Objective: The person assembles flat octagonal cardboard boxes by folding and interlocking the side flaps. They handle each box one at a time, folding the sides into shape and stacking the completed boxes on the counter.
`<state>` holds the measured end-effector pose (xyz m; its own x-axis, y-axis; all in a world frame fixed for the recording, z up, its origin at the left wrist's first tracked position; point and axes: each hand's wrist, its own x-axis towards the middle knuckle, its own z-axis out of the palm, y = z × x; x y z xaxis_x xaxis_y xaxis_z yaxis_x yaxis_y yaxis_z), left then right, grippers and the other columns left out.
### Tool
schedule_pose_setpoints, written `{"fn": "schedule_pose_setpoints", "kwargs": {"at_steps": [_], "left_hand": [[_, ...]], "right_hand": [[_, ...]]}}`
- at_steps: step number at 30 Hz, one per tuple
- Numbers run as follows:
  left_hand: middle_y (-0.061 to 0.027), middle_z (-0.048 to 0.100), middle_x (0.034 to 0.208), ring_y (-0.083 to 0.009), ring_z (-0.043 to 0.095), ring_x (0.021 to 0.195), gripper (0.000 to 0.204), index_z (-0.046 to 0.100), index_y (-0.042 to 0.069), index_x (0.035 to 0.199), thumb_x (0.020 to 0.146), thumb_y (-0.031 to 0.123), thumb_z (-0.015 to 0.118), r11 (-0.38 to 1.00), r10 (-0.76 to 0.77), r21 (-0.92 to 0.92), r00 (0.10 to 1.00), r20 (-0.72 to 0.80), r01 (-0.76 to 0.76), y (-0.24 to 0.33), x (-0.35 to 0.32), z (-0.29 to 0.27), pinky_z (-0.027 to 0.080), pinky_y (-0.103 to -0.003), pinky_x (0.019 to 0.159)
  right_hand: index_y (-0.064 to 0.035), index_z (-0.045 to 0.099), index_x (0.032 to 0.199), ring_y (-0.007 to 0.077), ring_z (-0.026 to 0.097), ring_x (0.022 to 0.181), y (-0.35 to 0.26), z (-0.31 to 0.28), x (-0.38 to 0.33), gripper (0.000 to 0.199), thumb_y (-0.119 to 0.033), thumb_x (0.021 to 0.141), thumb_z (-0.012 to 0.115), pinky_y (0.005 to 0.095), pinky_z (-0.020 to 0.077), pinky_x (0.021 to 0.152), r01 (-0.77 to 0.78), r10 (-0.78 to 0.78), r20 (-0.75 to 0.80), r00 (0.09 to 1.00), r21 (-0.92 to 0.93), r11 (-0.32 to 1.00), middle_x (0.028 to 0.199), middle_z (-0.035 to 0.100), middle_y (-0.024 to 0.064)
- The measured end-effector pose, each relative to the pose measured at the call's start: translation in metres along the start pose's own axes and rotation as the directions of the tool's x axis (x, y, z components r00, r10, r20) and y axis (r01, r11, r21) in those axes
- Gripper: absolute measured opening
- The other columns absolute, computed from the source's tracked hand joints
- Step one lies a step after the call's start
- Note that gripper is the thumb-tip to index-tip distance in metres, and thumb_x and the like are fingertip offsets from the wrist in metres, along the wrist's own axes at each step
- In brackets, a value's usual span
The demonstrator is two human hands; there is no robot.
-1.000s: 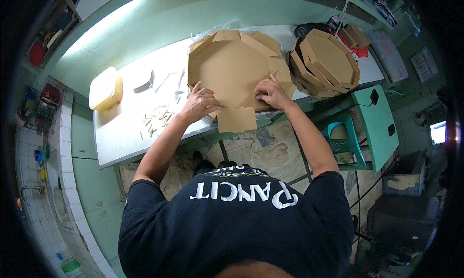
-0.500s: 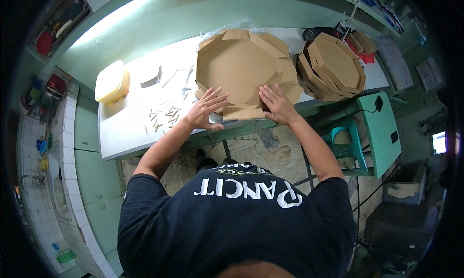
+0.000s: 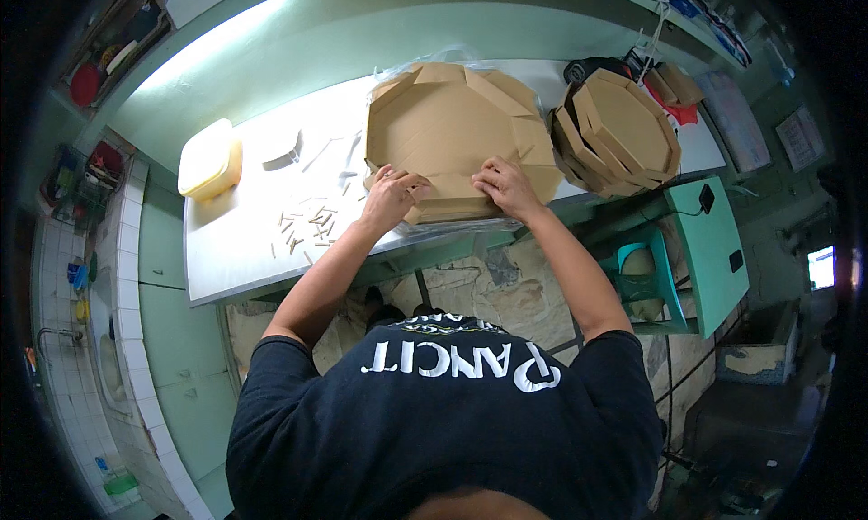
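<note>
A large eight-sided brown cardboard tray (image 3: 443, 122) lies on the white table (image 3: 235, 258) in front of me, its side flaps folded up. My left hand (image 3: 394, 197) is closed over the left part of its near flap, fingers curled on the inner side. On the right part of the same flap, my right hand (image 3: 506, 188) is closed too, the fingers bent and pinching the cardboard edge. The near flap stands between the two hands. Palms and some fingertips are hidden.
Several smaller cardboard trays (image 3: 630, 122) are stacked to the right. Small tan strips (image 3: 316, 223) lie scattered on the left, with a pale-yellow lidded tub (image 3: 208, 163) beyond them. A teal chair (image 3: 653, 276) and a green panel (image 3: 710, 249) stand at the lower right.
Both hands have gone from spread fingers to curled ones on the near flap. The right hand has shifted slightly inward, and the flap now looks more upright.
</note>
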<state>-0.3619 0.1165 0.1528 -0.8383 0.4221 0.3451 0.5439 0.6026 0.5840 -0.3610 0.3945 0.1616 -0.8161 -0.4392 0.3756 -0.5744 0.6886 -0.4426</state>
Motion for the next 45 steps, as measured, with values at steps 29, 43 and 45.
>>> {"fn": "schedule_pose_setpoints", "kwargs": {"at_steps": [29, 43, 45], "left_hand": [[-0.0109, 0.059, 0.116, -0.0268, 0.06, 0.108, 0.035, 0.051, 0.002, 0.121, 0.089, 0.011, 0.061, 0.152, -0.677, -0.971, 0.735, 0.034, 0.185, -0.018, 0.002, -0.002, 0.055, -0.047, 0.088], [-0.0114, 0.068, 0.091, -0.0187, 0.064, 0.081, 0.028, 0.064, -0.005, 0.104, 0.077, 0.003, 0.063, 0.595, -0.566, -0.726, 0.821, -0.075, 0.344, -0.001, 0.028, -0.015, 0.052, -0.033, 0.071], [-0.0104, 0.067, 0.094, -0.0188, 0.062, 0.086, 0.029, 0.063, -0.006, 0.105, 0.078, 0.002, 0.061, 0.506, -0.537, -0.785, 0.843, 0.039, 0.358, -0.004, 0.026, -0.018, 0.051, -0.033, 0.076]], "right_hand": [[-0.0109, 0.056, 0.13, 0.0277, 0.041, 0.129, -0.131, -0.069, -0.009, 0.06, -0.034, 0.078, 0.074, 0.0498, 0.0254, 0.108, 0.1, -0.342, -0.516, 0.786, -0.44, 0.893, 0.133, 0.051, 0.0121], [0.0067, 0.057, 0.112, 0.0181, 0.057, 0.098, -0.109, -0.11, -0.051, 0.026, -0.013, 0.096, 0.053, 0.03, 0.0436, 0.088, -0.344, 0.545, -0.387, 0.744, 0.477, 0.809, 0.105, 0.065, 0.0118], [0.0066, 0.057, 0.112, 0.0182, 0.058, 0.097, -0.108, -0.109, -0.052, 0.025, -0.012, 0.096, 0.053, 0.0306, 0.0439, 0.088, -0.288, 0.548, -0.398, 0.736, 0.548, 0.785, 0.105, 0.065, 0.0117]]}}
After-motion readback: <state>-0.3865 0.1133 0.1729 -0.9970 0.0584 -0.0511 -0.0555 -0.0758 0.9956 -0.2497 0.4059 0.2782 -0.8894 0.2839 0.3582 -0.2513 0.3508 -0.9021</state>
